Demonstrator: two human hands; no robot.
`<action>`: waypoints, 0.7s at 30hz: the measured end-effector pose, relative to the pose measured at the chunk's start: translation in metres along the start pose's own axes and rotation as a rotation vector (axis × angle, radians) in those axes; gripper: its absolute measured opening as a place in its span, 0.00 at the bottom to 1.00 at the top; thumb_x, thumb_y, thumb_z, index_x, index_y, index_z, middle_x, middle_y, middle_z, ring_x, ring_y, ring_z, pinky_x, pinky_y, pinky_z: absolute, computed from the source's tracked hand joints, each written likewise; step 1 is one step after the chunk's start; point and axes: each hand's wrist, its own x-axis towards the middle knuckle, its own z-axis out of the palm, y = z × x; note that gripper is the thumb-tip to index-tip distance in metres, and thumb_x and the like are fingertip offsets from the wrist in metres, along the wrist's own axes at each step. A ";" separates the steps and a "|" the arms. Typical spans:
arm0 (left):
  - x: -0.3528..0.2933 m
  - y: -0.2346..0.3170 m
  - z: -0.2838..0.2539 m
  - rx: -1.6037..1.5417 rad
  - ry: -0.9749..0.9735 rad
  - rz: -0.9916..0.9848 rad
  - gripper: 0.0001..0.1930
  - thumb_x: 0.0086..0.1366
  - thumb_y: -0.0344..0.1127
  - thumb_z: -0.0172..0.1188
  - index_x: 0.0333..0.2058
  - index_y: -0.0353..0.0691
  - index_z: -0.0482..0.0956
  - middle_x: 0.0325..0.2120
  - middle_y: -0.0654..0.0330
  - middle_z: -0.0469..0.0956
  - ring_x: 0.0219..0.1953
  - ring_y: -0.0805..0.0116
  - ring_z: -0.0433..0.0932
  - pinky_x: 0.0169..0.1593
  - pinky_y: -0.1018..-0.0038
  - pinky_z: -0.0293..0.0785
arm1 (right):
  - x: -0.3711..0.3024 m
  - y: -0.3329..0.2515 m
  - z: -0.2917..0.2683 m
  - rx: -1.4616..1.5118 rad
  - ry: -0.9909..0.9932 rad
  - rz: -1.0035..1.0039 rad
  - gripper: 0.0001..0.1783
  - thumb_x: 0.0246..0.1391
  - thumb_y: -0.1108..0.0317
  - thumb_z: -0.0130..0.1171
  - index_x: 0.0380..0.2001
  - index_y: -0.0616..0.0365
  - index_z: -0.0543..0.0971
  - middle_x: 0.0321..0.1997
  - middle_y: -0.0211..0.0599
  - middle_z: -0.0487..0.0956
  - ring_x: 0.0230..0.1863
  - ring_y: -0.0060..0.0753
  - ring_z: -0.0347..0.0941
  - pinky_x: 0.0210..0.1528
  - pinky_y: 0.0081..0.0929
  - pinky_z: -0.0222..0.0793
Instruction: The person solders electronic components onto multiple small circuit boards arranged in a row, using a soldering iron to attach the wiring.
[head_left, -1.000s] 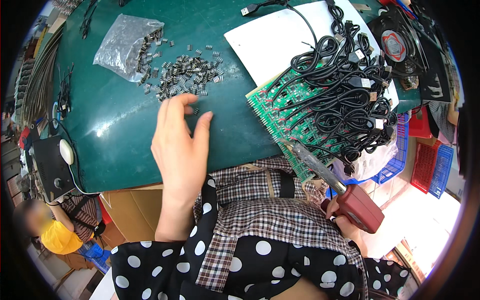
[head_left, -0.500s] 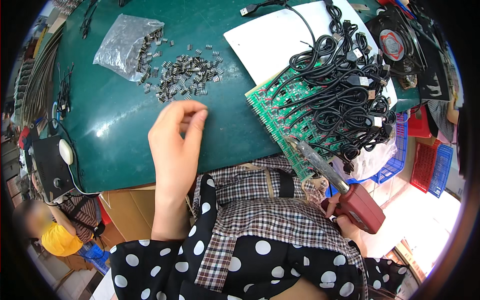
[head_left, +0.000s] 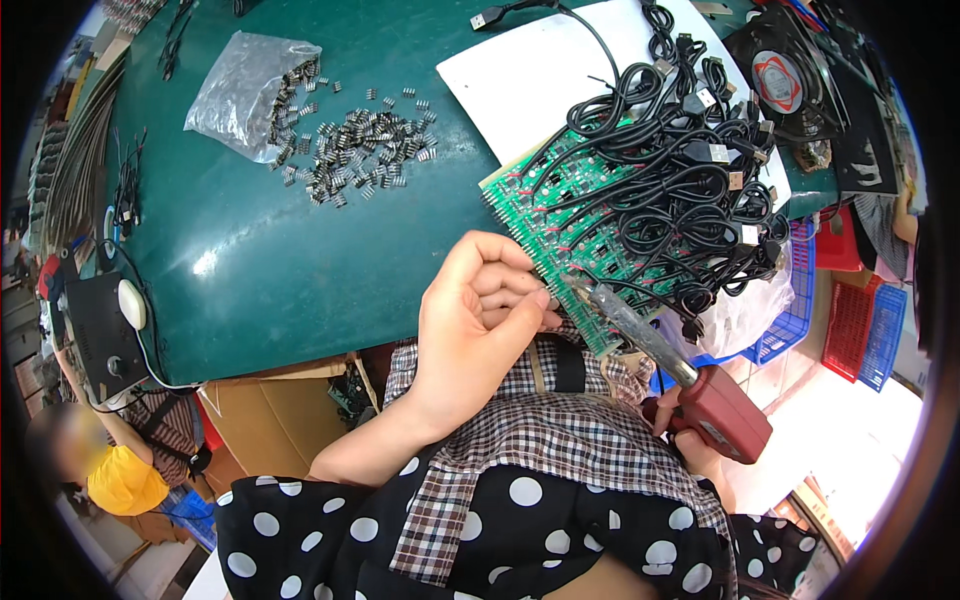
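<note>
My left hand [head_left: 474, 322] is closed at the near-left edge of a green circuit board panel [head_left: 540, 215], thumb and fingers curled together. What lies in its fingertips, if anything, is too small to make out. My right hand [head_left: 692, 440] grips a red-handled soldering gun [head_left: 720, 412], partly hidden behind the handle. The gun's metal barrel slants up and left, and its tip is over the board's near edge, beside my left fingertips. Black USB cables [head_left: 650, 200] lie coiled across the board, several with red wire ends at it.
A pile of small pin connectors [head_left: 360, 150] lies on the green table [head_left: 280, 280], beside a clear plastic bag [head_left: 240, 95]. White paper [head_left: 500, 90] lies under the board. A black fan [head_left: 785, 80] stands back right, a control box [head_left: 100, 335] left. A cardboard box [head_left: 275, 425] sits below the table edge.
My left hand has moved right and slightly down, from beside the connector pile to the board's edge. The soldering gun has hardly moved; the board and cables appear slightly shifted left.
</note>
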 end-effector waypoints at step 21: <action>0.001 0.001 0.003 0.064 0.020 0.020 0.11 0.57 0.19 0.50 0.36 0.37 0.60 0.25 0.59 0.72 0.26 0.73 0.76 0.30 0.82 0.74 | -0.006 0.018 -0.012 -0.155 -0.071 -0.015 0.21 0.28 0.64 0.63 0.31 0.59 0.76 0.29 0.35 0.76 0.29 0.38 0.74 0.35 0.26 0.68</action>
